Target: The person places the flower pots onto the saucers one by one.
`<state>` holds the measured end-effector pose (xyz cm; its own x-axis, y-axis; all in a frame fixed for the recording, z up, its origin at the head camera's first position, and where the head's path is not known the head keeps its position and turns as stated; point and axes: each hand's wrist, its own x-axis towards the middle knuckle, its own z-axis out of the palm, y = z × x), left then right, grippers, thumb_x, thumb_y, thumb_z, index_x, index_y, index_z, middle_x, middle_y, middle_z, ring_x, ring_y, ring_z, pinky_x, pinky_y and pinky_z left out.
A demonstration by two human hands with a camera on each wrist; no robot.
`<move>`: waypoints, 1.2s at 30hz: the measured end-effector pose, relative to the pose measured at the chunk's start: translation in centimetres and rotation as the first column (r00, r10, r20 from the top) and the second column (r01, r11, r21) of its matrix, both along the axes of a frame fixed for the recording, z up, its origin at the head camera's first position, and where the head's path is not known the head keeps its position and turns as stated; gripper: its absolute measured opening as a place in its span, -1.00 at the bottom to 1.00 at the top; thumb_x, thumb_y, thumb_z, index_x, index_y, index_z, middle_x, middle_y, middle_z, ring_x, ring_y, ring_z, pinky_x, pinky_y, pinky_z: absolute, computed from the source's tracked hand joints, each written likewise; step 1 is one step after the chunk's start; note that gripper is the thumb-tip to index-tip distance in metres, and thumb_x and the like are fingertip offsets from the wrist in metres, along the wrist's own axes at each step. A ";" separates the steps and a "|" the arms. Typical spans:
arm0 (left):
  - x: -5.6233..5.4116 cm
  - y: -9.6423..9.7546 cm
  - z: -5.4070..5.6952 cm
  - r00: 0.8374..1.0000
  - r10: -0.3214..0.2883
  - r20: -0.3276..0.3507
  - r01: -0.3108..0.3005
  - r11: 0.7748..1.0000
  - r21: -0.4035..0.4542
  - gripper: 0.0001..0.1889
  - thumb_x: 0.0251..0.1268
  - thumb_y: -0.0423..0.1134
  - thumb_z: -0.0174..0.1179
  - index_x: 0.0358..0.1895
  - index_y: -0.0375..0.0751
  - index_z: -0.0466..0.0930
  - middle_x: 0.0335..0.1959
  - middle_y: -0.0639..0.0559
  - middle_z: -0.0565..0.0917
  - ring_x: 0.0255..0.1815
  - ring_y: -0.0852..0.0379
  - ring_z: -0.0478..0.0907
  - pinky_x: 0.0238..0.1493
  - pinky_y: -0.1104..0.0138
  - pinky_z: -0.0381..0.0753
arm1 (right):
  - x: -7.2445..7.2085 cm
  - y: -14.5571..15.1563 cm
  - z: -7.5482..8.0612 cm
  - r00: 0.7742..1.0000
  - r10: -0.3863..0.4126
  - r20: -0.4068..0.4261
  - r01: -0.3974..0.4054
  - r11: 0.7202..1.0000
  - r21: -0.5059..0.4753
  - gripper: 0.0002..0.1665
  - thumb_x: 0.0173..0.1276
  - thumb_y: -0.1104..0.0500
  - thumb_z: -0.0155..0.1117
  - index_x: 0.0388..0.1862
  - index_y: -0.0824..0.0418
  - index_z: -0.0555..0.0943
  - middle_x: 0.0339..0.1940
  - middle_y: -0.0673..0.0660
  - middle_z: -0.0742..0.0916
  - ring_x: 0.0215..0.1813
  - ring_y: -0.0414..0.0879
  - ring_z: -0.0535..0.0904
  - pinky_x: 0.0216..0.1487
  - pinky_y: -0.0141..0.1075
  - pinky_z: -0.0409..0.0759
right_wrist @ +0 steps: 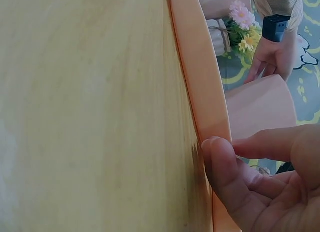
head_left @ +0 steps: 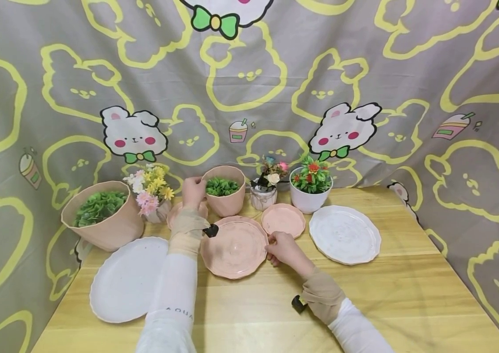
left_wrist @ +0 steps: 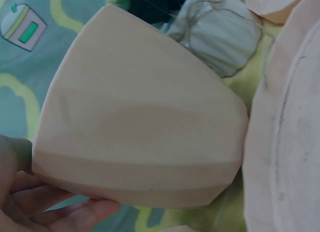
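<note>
My left hand (head_left: 194, 191) is at the left rim of a pink flowerpot (head_left: 226, 203) with green leaves inside. In the left wrist view the thumb lies at the rim of that pot (left_wrist: 140, 112) and the fingers (left_wrist: 80, 212) lie along its outer side. My right hand (head_left: 288, 250) pinches the right edge of a round pink plant saucer (head_left: 234, 247) between thumb and fingers; the right wrist view shows this grip on the saucer's rim (right_wrist: 205, 77) close up. The saucer lies directly in front of the pot. A smaller pink saucer (head_left: 202, 212) sits partly behind my left wrist.
A larger pink pot (head_left: 112, 230) and a flower pot with yellow and pink blooms (head_left: 154, 193) stand left. A small wrapped pot (head_left: 263, 198) and a white pot (head_left: 311, 200) stand right. White saucers (head_left: 125, 279) (head_left: 345, 234) and a small pink saucer (head_left: 283, 220) lie about.
</note>
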<state>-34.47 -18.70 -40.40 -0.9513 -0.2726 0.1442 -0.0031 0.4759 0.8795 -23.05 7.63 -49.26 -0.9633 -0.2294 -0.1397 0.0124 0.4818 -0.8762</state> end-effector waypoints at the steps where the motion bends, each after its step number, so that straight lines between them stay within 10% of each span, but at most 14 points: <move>1: 0.1 -0.1 0.2 1.000 -0.002 0.000 0.002 1.000 -0.002 -0.67 0.41 -0.30 -0.03 0.04 -0.38 0.66 -0.19 -0.37 0.70 -0.61 -0.01 0.60 -0.24 -0.02 0.75 | 0.0 0.0 0.0 1.000 -0.001 0.001 0.001 1.000 -0.004 -0.85 0.27 0.41 0.19 -0.19 0.46 0.52 -0.69 0.19 0.68 -0.76 -0.21 0.52 -0.69 -0.29 0.63; 7: 1.0 -0.4 1.3 1.000 -0.011 0.010 0.011 1.000 0.011 -0.63 0.45 -0.26 -0.06 0.13 -0.33 0.61 -0.19 -0.36 0.68 -0.37 -0.26 0.67 -0.14 -0.05 0.73 | 0.0 -0.1 0.1 1.000 0.000 0.006 0.001 1.000 -0.025 -0.84 0.26 0.43 0.17 -0.18 0.48 0.51 -0.69 0.20 0.68 -0.77 -0.21 0.51 -0.69 -0.28 0.63; 14: 2.1 -0.8 2.0 0.999 -0.042 0.021 0.042 0.999 -0.003 -0.61 0.46 -0.21 -0.06 0.19 -0.27 0.58 -0.41 -0.13 0.58 -0.59 0.19 0.53 -0.30 0.21 0.77 | 0.0 0.0 0.3 1.000 0.001 -0.008 -0.001 1.000 -0.016 -0.78 0.27 0.42 0.17 -0.12 0.52 0.50 -0.69 0.19 0.68 -0.79 -0.22 0.49 -0.70 -0.29 0.62; 22: 4.4 -0.8 2.6 0.991 -0.132 0.032 0.131 0.991 0.013 -0.61 0.47 -0.22 -0.07 0.19 -0.32 0.56 0.05 -0.29 0.65 -0.55 0.24 0.51 -0.39 0.33 0.74 | 0.0 -0.1 0.2 1.000 0.002 -0.023 -0.002 1.000 -0.011 -0.76 0.25 0.42 0.17 -0.11 0.51 0.51 -0.68 0.19 0.68 -0.78 -0.20 0.52 -0.70 -0.29 0.62; 29: 6.8 -0.4 2.8 0.981 -0.173 0.088 0.171 0.985 0.032 -0.60 0.48 -0.17 -0.04 0.22 -0.29 0.54 0.14 -0.30 0.62 -0.19 0.00 0.68 -0.30 0.29 0.77 | 0.2 0.0 0.3 1.000 0.019 -0.022 -0.019 1.000 -0.018 -0.76 0.26 0.43 0.17 -0.10 0.53 0.50 -0.66 0.21 0.69 -0.76 -0.19 0.54 -0.68 -0.28 0.64; 36: 8.3 -0.4 1.8 0.971 -0.199 0.136 0.200 0.980 0.007 -0.62 0.48 -0.17 -0.03 0.21 -0.25 0.57 0.10 -0.28 0.65 -0.22 0.03 0.70 -0.31 0.27 0.76 | 0.1 0.0 0.2 1.000 0.006 -0.007 -0.006 0.999 -0.042 -0.76 0.25 0.44 0.16 -0.10 0.53 0.49 -0.66 0.21 0.69 -0.76 -0.20 0.52 -0.68 -0.29 0.64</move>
<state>-26.18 -19.14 -38.62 -0.9971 -0.0747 0.0117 -0.0261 0.4846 0.8744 -22.91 7.61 -49.11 -0.9626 -0.2410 -0.1235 0.0036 0.4445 -0.8958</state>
